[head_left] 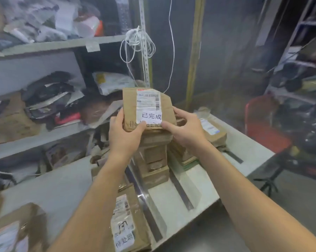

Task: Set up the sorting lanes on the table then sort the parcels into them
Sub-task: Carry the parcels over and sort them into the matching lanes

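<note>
Both hands hold one cardboard parcel (130,104) by its lower edge. The left hand (125,132) grips the near left corner with the thumb over the face, and the right hand (185,129) pinches the right side. The parcel is tipped up toward the camera, with its white label reading 已完成 (151,116) in plain view.

It sits right over the middle stack of parcels (154,157), between two dark tape strips (182,193) on the white table (199,188). I cannot tell whether it touches the top of the stack.

Risks as I judge them:
- The stack is tall and its layers are uneven, so one more parcel set off-centre could topple it across the tape into the right-hand pile (212,133).
- The grip is low on a tilted parcel, so the far end may swing down and knock the top layer.
- The nearer parcel (128,220) carries a different label — a misread would put this one in the wrong lane.
- The stack stands near the shelf side, so a spill could drop parcels off the table edge.
</note>
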A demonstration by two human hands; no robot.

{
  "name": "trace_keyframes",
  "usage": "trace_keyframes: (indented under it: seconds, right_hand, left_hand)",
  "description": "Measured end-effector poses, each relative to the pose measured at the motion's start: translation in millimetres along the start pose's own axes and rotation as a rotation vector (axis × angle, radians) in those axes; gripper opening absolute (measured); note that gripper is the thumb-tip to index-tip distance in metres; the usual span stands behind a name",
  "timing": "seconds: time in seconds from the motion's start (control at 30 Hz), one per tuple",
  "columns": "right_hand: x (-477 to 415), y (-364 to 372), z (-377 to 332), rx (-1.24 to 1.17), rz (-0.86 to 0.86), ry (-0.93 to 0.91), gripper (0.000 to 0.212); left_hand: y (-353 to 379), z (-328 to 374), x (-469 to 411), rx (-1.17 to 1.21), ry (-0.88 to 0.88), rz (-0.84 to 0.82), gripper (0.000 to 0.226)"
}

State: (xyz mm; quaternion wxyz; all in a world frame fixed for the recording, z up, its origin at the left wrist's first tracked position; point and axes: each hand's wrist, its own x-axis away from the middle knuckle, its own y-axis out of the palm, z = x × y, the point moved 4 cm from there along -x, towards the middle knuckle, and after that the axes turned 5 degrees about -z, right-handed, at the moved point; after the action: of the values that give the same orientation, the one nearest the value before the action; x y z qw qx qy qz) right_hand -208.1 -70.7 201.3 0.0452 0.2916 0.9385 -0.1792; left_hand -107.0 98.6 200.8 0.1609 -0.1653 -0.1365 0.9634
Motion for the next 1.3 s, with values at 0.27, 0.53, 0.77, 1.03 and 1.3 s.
trace_keyframes:
  seconds: [0.27,0.53,0.77,1.03,1.3]
  right_hand:
    - [-79.5,-88.8,69.0,0.084,0.034,0.076,0.054]
    - [-165.8,-124.9,151.2,0.087,-0.087,0.215,0.057]
    - [-194.6,-126.4,206.4,0.135,-0.252,0.237,0.047]
    - [-205.8,-136.2,225.0,0.138,-0.382,0.157,0.053]
    - [-215.5,-145.2,201.7,0.45,-0.55,-0.041,0.047]
  left_hand:
    - [134.6,-10.5,-59.3,0.028,-0.048,-0.055,0.062]
    - [228.3,-63.7,-106.7,0.052,-0.26,-0.048,0.063]
    - [259.5,-81.8,-100.4,-0.102,-0.37,0.041,0.063]
    - [278.3,-62.8,-83.0,-0.176,-0.432,0.177,0.052]
    - [266.1,-33.7,-71.3,-0.624,-0.496,0.278,0.062]
